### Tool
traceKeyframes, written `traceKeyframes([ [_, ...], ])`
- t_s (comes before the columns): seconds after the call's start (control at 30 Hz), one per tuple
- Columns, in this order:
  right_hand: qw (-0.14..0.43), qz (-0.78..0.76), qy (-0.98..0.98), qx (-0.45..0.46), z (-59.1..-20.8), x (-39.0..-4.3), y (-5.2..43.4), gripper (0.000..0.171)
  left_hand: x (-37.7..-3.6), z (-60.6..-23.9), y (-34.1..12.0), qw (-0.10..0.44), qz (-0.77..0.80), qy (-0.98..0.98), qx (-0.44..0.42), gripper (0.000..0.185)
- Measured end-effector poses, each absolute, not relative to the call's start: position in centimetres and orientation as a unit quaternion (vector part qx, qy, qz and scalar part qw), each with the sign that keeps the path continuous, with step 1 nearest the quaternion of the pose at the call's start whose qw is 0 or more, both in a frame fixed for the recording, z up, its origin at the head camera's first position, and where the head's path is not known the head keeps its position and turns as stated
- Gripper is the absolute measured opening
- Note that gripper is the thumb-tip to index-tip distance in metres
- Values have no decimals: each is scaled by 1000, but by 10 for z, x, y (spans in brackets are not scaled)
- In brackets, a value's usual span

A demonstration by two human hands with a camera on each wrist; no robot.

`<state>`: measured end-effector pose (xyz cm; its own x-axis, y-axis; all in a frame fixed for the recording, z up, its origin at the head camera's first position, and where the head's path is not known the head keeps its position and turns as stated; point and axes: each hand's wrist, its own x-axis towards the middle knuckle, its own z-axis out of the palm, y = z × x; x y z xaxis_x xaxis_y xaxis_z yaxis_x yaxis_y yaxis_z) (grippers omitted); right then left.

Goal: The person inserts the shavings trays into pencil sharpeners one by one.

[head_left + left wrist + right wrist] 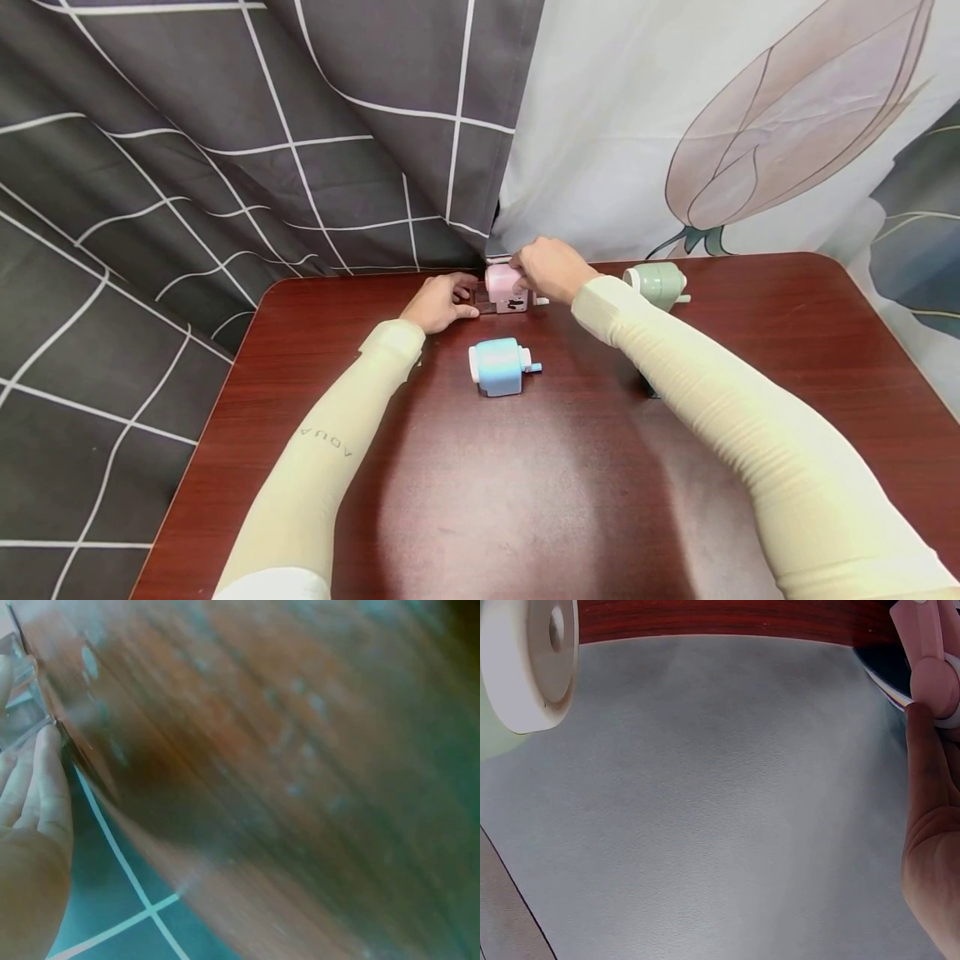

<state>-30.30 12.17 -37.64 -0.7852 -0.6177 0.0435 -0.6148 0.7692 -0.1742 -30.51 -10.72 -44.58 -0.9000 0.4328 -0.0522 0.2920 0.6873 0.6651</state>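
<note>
Pink sharpener (504, 285) gripped by both hands.

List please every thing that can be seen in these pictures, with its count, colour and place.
pink sharpener: 1, pink with a white side, far middle of the table, between both hands
clear drawer: 1, transparent, at the pink sharpener's left side, in the left hand's grip
blue sharpener: 1, light blue with a white end, table middle, nearer than the pink one
green sharpener: 1, pale green, far right of the table, beside the right forearm
table: 1, dark red-brown wood
grey curtain: 1, grey with white lines, behind, left
flower curtain: 1, white with a large pale flower, behind, right
left hand: 1, cream sleeve, holds the clear drawer
right hand: 1, cream sleeve, grips the pink sharpener from above
</note>
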Motion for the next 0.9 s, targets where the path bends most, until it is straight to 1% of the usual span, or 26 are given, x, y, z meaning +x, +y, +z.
traceKeyframes([
  [0.27,1,-93,939,-331,-375,-302,122,26,-304,-444,-103,98,335,915,203,53],
  [0.9,3,-90,938,-334,-374,-303,122,25,-307,-446,-96,91,332,916,208,53],
])
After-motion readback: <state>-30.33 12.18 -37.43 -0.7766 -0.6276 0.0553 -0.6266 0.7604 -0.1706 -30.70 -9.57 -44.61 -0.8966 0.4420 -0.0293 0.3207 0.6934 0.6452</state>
